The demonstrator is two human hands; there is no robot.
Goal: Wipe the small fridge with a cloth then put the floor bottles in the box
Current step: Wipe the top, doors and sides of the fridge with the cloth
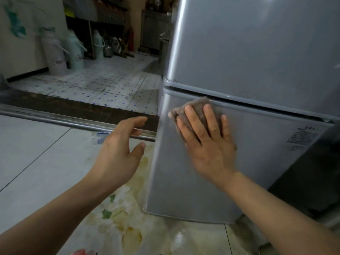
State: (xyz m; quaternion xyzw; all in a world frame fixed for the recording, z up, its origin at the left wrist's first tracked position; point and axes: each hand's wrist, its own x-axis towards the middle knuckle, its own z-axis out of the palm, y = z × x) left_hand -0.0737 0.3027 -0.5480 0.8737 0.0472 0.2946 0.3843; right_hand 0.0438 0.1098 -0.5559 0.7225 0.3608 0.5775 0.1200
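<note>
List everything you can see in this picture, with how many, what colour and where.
fridge: one, silver-grey, two doors, fills the right side.
cloth: one, brownish grey, flat on the lower door near its top left corner, under the right hand.
label: one, dark print, right edge of the lower door.
bottle: one, clear with a blue and white label, on the floor by the metal threshold, behind the left hand.
thermos jugs: about three, pale pink and pale green, by the far wall, blurred.
threshold rail: one, silver, across the floor.
floor sheet: one, yellowish floral, beside the fridge.
left hand: open, in the air by the fridge edge.
right hand: fingers straight, presses the cloth.
</note>
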